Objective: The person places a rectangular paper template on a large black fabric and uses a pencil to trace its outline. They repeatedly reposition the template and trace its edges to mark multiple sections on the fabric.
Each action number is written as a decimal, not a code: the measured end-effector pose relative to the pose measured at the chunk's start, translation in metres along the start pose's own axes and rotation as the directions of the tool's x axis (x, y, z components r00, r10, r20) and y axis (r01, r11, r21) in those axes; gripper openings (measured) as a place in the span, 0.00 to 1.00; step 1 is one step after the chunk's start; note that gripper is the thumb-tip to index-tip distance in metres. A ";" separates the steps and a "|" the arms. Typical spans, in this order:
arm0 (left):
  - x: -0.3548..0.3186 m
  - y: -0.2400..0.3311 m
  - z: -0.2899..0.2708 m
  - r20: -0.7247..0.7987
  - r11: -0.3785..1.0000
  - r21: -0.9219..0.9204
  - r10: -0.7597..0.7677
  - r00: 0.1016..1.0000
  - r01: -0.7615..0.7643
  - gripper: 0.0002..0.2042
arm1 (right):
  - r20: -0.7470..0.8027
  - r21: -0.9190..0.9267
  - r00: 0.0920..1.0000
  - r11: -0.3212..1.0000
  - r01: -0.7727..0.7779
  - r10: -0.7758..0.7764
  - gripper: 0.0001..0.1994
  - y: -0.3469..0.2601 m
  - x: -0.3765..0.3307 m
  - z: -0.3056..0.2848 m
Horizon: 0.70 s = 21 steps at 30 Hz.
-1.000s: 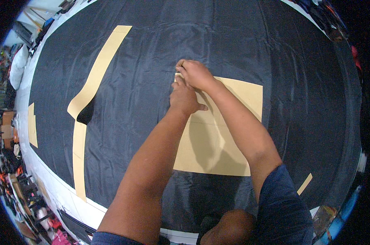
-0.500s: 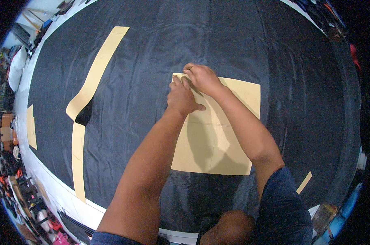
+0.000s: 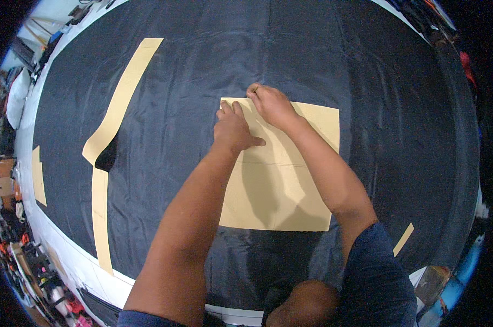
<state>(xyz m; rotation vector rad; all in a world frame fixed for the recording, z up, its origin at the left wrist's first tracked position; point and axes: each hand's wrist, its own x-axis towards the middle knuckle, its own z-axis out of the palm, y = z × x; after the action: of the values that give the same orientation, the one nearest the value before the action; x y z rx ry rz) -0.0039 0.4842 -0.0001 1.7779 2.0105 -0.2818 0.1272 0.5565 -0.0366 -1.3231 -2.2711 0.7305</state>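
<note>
Black fabric [image 3: 170, 131] covers a white surface [image 3: 110, 286] in the head view. The left hand [image 3: 231, 131] lies spread, touching the upper left part of a tan sheet [image 3: 279, 169]. The right hand [image 3: 272, 104] has fingers pinched together by its top edge; I cannot tell whether they grip anything. Faintly lined and shadowed, the sheet rests on the fabric.

Long bent strip [image 3: 130, 82] – left, short strip [image 3: 403, 240] – right, white bundle [image 3: 19, 98]
</note>
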 end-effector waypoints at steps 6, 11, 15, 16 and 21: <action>0.000 -0.003 0.001 0.019 1.000 0.019 0.006 1.000 -0.006 0.68 | -0.098 -0.014 0.990 0.995 -0.102 0.100 0.11 0.028 -0.032 -0.029; 0.003 0.003 -0.001 0.048 0.995 0.100 0.024 0.999 -0.029 0.64 | -0.104 -0.029 0.988 0.992 -0.121 0.118 0.12 0.037 -0.045 -0.043; 0.003 0.005 -0.005 0.067 0.995 0.099 0.017 0.998 -0.024 0.63 | -0.075 -0.009 0.985 0.988 -0.154 0.153 0.12 0.020 -0.037 -0.035; 0.003 0.005 -0.005 0.072 0.995 0.097 0.011 0.997 -0.018 0.63 | -0.065 -0.008 0.983 0.985 -0.172 0.171 0.12 0.016 -0.037 -0.037; 0.002 0.006 -0.014 0.117 0.992 0.124 -0.016 0.993 0.002 0.63 | -0.206 -0.013 0.963 0.984 -0.180 0.174 0.11 0.053 -0.061 -0.053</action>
<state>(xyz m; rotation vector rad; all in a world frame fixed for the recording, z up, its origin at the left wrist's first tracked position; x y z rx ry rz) -0.0007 0.4928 0.0120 1.7820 1.9564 -0.5126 0.2222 0.5370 -0.0336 -1.5555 -2.0300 0.5874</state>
